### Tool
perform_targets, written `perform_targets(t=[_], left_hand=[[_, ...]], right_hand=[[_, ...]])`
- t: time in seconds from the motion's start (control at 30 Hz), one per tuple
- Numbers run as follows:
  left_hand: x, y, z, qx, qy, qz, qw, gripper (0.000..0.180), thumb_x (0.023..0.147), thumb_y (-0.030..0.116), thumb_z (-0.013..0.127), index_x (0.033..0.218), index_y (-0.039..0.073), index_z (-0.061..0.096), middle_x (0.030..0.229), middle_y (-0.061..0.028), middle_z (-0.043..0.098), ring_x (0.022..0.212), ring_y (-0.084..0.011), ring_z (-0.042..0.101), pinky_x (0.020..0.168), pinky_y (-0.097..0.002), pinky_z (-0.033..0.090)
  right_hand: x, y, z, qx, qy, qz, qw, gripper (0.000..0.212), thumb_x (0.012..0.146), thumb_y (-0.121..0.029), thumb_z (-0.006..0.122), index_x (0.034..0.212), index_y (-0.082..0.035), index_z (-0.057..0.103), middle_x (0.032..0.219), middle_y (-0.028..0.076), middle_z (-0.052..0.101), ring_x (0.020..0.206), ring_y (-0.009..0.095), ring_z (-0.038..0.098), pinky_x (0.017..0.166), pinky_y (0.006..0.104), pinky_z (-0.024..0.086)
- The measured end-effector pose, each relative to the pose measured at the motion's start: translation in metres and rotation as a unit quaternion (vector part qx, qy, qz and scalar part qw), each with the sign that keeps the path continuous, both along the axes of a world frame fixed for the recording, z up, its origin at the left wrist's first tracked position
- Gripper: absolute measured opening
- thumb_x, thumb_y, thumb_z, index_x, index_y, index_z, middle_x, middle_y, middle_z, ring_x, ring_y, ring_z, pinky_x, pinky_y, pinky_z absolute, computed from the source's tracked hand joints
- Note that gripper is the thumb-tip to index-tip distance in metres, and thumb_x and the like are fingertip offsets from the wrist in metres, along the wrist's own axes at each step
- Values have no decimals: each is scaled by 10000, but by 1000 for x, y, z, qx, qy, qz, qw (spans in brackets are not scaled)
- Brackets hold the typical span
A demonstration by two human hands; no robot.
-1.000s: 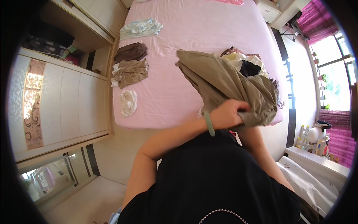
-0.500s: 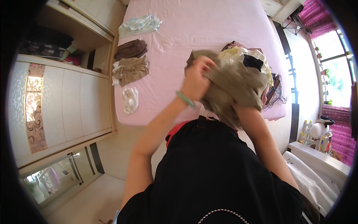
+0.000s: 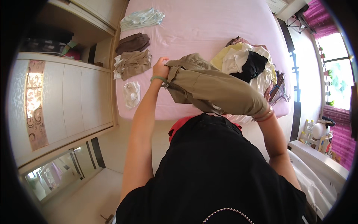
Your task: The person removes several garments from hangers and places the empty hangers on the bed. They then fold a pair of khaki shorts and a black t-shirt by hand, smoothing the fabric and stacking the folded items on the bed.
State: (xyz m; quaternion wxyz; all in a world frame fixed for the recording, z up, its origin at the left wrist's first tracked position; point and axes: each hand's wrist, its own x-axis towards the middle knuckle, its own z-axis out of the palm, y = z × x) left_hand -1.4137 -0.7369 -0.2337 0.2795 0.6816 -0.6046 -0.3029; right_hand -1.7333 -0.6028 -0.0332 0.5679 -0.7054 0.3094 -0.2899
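Stretched between my hands, above the near edge of the bed, is an olive-khaki garment that looks like trousers. My left hand, a green bangle at its wrist, is closed on the garment's band-like left end. At the other end, my right hand reaches into the cloth, which covers its fingers; whether they grip is hidden. A red band circles that wrist. Just beyond the garment on the right lies a loose heap of clothes, with white, pale yellow and black pieces.
Along the left side of the pink-sheeted bed lie a pale blue-white cloth, a dark brown folded garment, a tan garment and a small white item. Thin hangers lie by the heap. A wardrobe stands left.
The bunched garment has been spread out sideways. My left hand has moved left with its end, and my right hand has shifted right, its wrist now showing. More of the heap is uncovered.
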Motion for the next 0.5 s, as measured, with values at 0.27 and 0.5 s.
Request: perform_targets(t=[0.27, 0.5], left_hand=[[43, -15, 17, 158, 391, 10, 907, 417, 826, 65, 680, 1232, 96, 590, 1032, -60, 655, 898, -160, 614, 806, -303, 501], [-17, 20, 54, -46, 312, 45, 948, 330, 843, 103, 666, 1164, 59, 606, 1032, -58, 625, 960, -135, 589, 806, -312, 503]], right_hand=[[-92, 25, -46, 240, -309, -223, 893, 462, 944, -106, 565, 1377, -7, 438, 1365, 86, 526, 1218, 162, 524, 1030, 312, 437], [-2, -26, 0, 361, -508, -226, 749, 352, 979, -87, 416, 1309, 31, 447, 1259, 124, 560, 1158, 217, 546, 1019, 379, 446]])
